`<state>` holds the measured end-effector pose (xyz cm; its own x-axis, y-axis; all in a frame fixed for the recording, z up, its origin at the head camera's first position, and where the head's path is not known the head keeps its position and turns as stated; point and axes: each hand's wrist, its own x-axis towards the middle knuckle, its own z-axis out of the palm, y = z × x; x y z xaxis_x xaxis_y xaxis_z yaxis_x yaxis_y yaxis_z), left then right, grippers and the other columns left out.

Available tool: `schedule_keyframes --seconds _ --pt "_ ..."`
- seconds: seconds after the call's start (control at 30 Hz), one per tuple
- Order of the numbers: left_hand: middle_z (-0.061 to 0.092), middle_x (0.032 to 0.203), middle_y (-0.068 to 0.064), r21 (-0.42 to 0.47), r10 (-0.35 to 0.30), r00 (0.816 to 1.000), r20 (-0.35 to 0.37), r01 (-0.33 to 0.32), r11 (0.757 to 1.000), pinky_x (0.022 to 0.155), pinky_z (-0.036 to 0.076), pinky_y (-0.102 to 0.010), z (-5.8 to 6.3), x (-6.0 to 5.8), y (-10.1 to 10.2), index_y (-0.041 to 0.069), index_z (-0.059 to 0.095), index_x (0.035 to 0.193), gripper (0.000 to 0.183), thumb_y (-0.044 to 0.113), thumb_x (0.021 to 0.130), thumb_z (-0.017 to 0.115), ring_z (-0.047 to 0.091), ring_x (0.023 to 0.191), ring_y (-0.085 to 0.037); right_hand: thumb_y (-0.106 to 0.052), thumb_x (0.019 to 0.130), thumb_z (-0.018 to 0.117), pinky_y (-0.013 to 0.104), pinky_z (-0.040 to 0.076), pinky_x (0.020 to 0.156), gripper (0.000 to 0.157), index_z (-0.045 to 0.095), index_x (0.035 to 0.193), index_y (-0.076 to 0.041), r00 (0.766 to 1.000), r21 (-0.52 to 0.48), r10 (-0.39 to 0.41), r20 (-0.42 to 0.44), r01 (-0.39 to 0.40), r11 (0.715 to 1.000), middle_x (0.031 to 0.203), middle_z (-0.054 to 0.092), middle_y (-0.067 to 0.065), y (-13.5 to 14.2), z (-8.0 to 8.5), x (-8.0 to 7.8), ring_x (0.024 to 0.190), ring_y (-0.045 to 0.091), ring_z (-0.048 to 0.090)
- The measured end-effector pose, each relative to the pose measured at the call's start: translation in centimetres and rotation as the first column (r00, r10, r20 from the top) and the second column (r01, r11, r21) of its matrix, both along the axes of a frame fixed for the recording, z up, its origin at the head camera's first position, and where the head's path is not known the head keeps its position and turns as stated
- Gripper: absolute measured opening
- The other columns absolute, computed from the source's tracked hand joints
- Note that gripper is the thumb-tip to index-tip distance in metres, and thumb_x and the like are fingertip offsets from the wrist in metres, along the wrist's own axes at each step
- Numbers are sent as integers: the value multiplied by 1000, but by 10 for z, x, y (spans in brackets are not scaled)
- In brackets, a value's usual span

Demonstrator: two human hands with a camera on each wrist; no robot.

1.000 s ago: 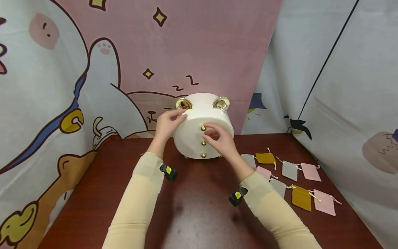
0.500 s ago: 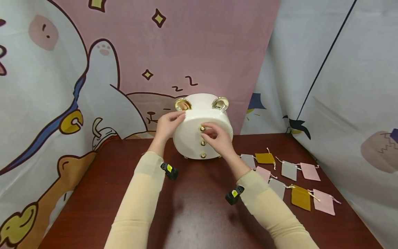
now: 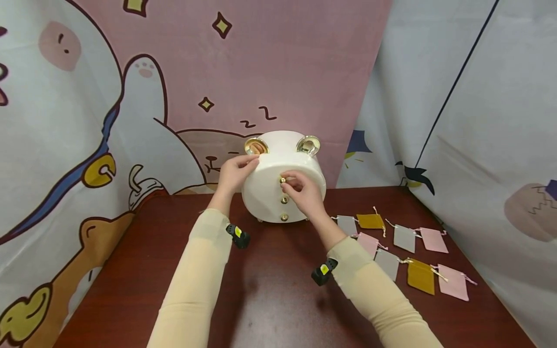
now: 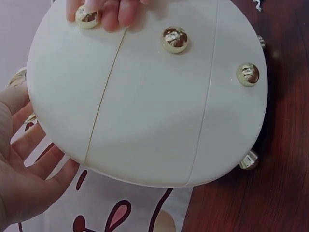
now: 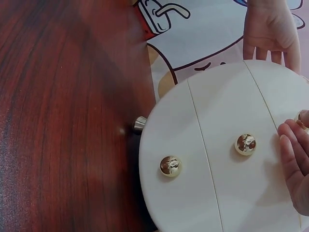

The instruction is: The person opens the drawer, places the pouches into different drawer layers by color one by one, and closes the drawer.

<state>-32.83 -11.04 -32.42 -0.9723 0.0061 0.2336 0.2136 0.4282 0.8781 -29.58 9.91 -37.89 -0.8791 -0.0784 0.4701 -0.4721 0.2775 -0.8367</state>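
A white, rounded drawer chest with gold ear-shaped rings on top stands at the back of the table. Three gold knobs run down its front, one per drawer, with thin seams between the drawers. My right hand pinches the top knob between thumb and fingers. The middle knob and bottom knob are untouched. At the chest's upper left side rests my left hand, its fingers extended along the edge in the left wrist view. All drawer fronts sit flush.
Several small drawstring pouches in grey, pink and mustard lie on the right of the table, such as a mustard pouch and a pink pouch. A printed cloth backdrop rises behind the dark red table.
My right hand has moved slightly left, and its thumb and fingers have closed on the top knob. The left hand stays at the chest's side.
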Motion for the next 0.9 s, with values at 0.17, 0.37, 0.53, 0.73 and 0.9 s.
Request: schedule_keyframes --seconds 0.17,0.37,0.53,0.73,0.9 --pt "65 127 -8 -25 -9 1000 2 9 1000 91 53 -42 2 0 -1 16 72 125 36 36 96 68 60 114 -26 -6 91 72 23 50 64 24 71 115 -7 1000 -5 -7 -9 7 1000 89 74 13 0 -1 4 80 26 71" --pt "65 128 -8 -53 -7 1000 17 8 999 92 53 -42 3 0 -2 17 71 126 37 38 96 67 59 115 -25 -7 92 72 27 48 63 24 71 116 -7 999 -18 28 -16 -28 999 89 73 15 2 -1 13 79 32 69" --pt "65 128 -7 -69 -11 1000 21 12 998 94 51 -42 3 -1 -3 18 71 127 37 40 96 66 59 115 -25 -7 91 73 26 46 65 25 71 116 -4 999 -26 33 -4 -33 999 91 73 20 3 3 28 82 36 69" --pt "65 128 -8 -93 -27 999 29 29 995 96 50 -43 4 -1 -5 19 70 128 38 40 97 65 59 115 -26 6 90 68 21 46 64 23 67 112 8 999 -32 49 -23 -50 998 89 69 30 -3 28 63 84 48 67" --pt "63 131 -8 -131 -66 997 47 72 989 95 50 -44 7 1 -8 20 67 132 39 40 99 62 58 116 -27 9 88 69 22 48 64 22 67 110 9 997 -23 51 -49 -53 998 88 70 28 -2 28 71 81 44 68"
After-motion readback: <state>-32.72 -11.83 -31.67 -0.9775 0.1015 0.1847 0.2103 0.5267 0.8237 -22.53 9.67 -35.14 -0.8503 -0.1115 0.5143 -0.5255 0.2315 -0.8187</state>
